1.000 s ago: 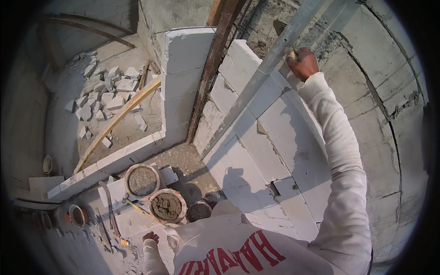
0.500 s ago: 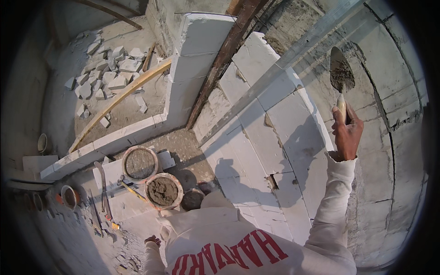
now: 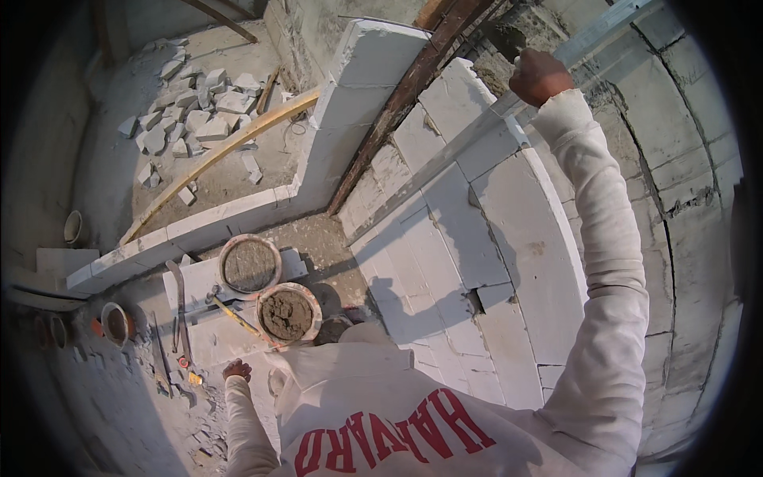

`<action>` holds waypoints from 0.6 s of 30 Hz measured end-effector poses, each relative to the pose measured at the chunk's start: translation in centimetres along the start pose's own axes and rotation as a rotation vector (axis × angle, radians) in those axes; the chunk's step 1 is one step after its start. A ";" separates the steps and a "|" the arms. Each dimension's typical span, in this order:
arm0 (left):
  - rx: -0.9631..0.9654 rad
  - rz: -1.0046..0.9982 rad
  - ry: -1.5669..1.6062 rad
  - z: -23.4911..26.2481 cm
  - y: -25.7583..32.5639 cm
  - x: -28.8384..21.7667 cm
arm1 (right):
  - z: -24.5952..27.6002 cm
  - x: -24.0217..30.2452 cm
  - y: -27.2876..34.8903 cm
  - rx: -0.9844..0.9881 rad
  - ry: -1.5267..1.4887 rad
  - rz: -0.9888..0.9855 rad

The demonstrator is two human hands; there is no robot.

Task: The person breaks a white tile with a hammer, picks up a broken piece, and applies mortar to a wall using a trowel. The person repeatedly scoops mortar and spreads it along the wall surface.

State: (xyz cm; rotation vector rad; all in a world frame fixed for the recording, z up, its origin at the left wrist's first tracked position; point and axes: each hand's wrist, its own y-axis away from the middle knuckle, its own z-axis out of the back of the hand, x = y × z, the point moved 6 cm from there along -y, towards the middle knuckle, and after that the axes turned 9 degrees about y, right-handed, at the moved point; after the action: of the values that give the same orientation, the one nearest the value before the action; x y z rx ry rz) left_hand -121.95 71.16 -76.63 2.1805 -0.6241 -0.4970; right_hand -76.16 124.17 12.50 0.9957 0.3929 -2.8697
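Observation:
My right hand (image 3: pixel 540 77) is closed round the handle of a trowel, stretched out over the far end of the block wall. The trowel's dark blade (image 3: pixel 505 40) points away to the left, beside a strip of grey mortar (image 3: pixel 491 80) on the wall's end; how much mortar lies on the blade is hard to see. Beneath that wrist stands the wall of white blocks (image 3: pixel 524 215), crossed by a long metal straightedge (image 3: pixel 433 187). My left hand (image 3: pixel 237 370) hangs low on the left, fingers loosely bent and apart, with nothing visible in it.
Two buckets, one of stiff mortar (image 3: pixel 286 315) and one of smoother grey mix (image 3: pixel 249 265), stand left of the wall. A yellow-handled hammer (image 3: pixel 234 316) and a saw (image 3: pixel 180 306) lie nearby. Beyond a low block wall (image 3: pixel 203 226) are a slanting wooden board (image 3: pixel 230 147) and broken blocks (image 3: pixel 211 103).
My right hand has carried the trowel away and to the left, from the grey wall to the block wall's far end. My left hand has risen a little and moved left.

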 end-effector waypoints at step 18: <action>-0.972 0.135 0.143 6.3 11.2 21.8 | -2.3 5.6 -6.8 0.259 0.604 0.177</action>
State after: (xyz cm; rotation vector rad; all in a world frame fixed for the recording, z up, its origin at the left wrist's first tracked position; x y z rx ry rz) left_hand -110.85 48.50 -74.75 1.2299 -0.3318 -0.4380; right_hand -80.21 131.36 8.78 1.8389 -0.0448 -2.4498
